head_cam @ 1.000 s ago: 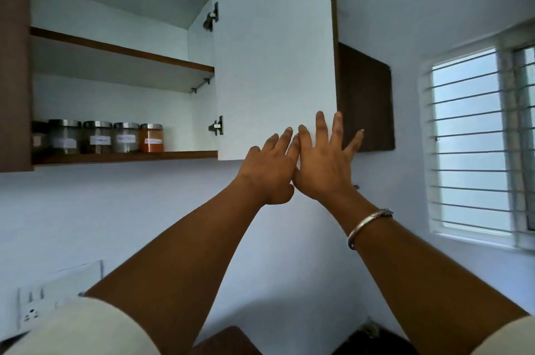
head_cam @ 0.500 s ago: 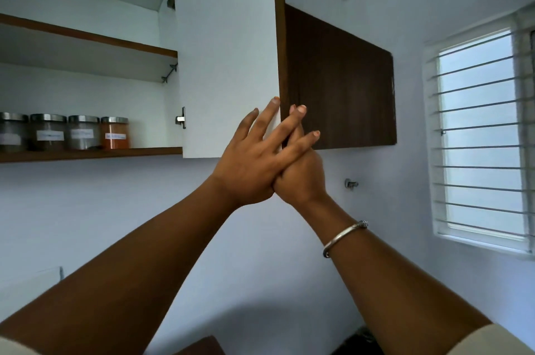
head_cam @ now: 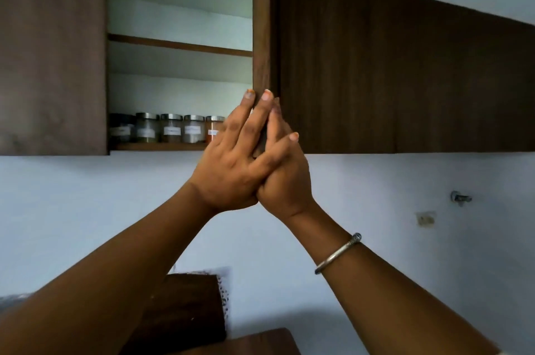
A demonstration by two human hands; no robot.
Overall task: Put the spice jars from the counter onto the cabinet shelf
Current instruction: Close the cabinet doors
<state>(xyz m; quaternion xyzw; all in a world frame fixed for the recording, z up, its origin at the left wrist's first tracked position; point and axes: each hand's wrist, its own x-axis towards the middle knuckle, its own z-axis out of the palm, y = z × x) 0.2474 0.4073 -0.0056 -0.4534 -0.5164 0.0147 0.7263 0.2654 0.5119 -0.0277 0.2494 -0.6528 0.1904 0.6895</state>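
Several glass spice jars point(head_cam: 170, 129) with steel lids and white labels stand in a row on the cabinet's lower shelf point(head_cam: 156, 147). The orange jar point(head_cam: 212, 129) at the right end is partly hidden by my left hand. The cabinet door point(head_cam: 261, 36) stands nearly edge-on in front of the shelf opening. My left hand point(head_cam: 234, 163) presses on the door's lower edge with straight fingers and lies over my right hand point(head_cam: 285, 180). The right hand's fingers reach up along the door behind it. Neither hand holds a jar.
Closed dark wood cabinet doors flank the opening on the left point(head_cam: 52, 50) and right point(head_cam: 405, 65). An upper shelf point(head_cam: 179, 46) holds nothing visible. Below is a white wall with a small metal hook point(head_cam: 460, 198). A dark wooden surface point(head_cam: 185, 308) lies low between my arms.
The cabinet door has swung from wide open to nearly edge-on, toward shut. My left hand moved from beside my right hand to lie over it.
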